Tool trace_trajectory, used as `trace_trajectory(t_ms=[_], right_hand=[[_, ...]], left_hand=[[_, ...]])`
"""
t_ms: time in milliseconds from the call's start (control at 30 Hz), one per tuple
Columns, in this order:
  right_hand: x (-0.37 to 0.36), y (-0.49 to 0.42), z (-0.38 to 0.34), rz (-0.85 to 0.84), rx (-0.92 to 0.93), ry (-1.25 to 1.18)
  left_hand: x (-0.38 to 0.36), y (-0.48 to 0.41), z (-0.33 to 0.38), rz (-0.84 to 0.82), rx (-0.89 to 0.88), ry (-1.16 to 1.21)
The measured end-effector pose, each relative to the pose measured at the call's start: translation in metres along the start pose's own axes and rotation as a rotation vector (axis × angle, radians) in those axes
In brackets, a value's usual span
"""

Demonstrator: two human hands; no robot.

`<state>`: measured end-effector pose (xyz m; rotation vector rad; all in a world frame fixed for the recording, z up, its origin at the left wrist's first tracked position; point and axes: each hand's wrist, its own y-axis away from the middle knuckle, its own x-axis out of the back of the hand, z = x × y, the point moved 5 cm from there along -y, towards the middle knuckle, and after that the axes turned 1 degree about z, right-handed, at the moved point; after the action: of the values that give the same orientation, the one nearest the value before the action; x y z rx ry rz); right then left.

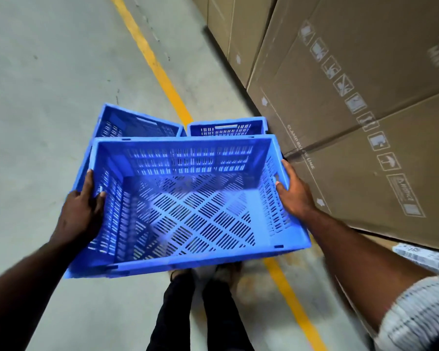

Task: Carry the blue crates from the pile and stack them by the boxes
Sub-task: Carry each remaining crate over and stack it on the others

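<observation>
A rectangular blue plastic crate point(188, 203) is held off the floor, open side up and empty. Its walls are pierced by rows of short slots, and its base is moulded in a diamond pattern of slotted panels. The left hand point(80, 211) is clamped over the left short wall, thumb inside against the slots. The right hand point(295, 191) is gripping the right short wall beside the handle cut-out, fingers curled over the rim.

Just beyond the held crate, two more blue crates of the same slotted make stand on the smooth grey concrete floor point(48, 84): the left one point(137, 122) and the right one point(228, 127) (the latter close against the boxes). A yellow painted line point(157, 69) is laid diagonally across the floor. Large brown corrugated cardboard boxes point(352, 110), printed with pale handling symbols, are ranged along the right.
</observation>
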<state>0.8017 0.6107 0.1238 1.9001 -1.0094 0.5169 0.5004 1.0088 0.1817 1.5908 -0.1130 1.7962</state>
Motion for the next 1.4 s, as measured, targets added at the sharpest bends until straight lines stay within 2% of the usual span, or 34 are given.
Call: trace_trajectory(t_ms=[167,300,667,967,1400], right_hand=[[0.027,0.034,-0.029,-0.013,0.067,-0.029],[0.057,0.065,-0.06,-0.001,0.139,-0.029],[0.103,0.201,-0.151,-0.055,0.316,-0.016],[0.068,0.339,-0.208,-0.126,0.537,0.024],[-0.034,0.591,-0.251,-0.337,0.906,0.164]], left_hand=[[0.044,0.048,-0.012,0.065,-0.014,0.05],[0.07,0.081,-0.041,0.092,0.053,0.143],[0.17,0.251,-0.095,0.223,0.153,0.326],[0.199,0.438,-0.188,0.412,0.327,0.392],[0.169,0.78,-0.328,0.621,0.678,0.482]])
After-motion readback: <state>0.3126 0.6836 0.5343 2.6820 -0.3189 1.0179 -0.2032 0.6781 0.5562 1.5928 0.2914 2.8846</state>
